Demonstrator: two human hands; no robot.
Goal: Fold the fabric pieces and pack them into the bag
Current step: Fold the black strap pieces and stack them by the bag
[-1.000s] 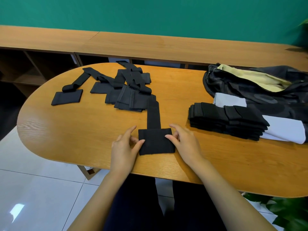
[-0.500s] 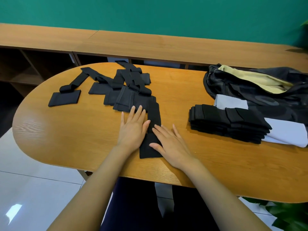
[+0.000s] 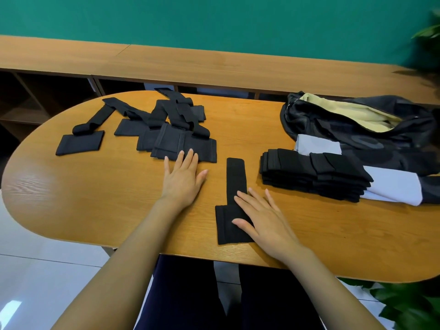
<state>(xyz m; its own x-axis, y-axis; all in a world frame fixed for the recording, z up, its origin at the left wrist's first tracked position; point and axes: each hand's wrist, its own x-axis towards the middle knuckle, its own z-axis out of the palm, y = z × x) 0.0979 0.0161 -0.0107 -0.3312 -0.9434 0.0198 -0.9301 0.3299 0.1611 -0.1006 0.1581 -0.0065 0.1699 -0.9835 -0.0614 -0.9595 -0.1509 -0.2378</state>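
A black fabric piece [image 3: 234,184] with a wide pad and a narrow strap lies flat near the table's front edge. My right hand [image 3: 262,217] presses flat on its pad and lower strap, fingers straight. My left hand [image 3: 183,177] lies flat on the wood to the left of it, fingertips touching the front edge of a heap of unfolded black pieces [image 3: 166,132]. A neat stack of folded black pieces [image 3: 312,173] sits to the right. The dark bag [image 3: 357,129] with a yellow lining lies open at the far right.
One loose black piece [image 3: 81,145] lies apart at the table's left. White cloth [image 3: 395,189] shows under the folded stack. The oval wooden table [image 3: 95,198] has bare wood at front left. A long wooden shelf unit [image 3: 214,65] runs behind. Green plants [image 3: 409,303] stand at the right.
The strap piece has slid right, away from the heap, under my right hand. My left hand has left the piece and moved up to the heap's front edge.
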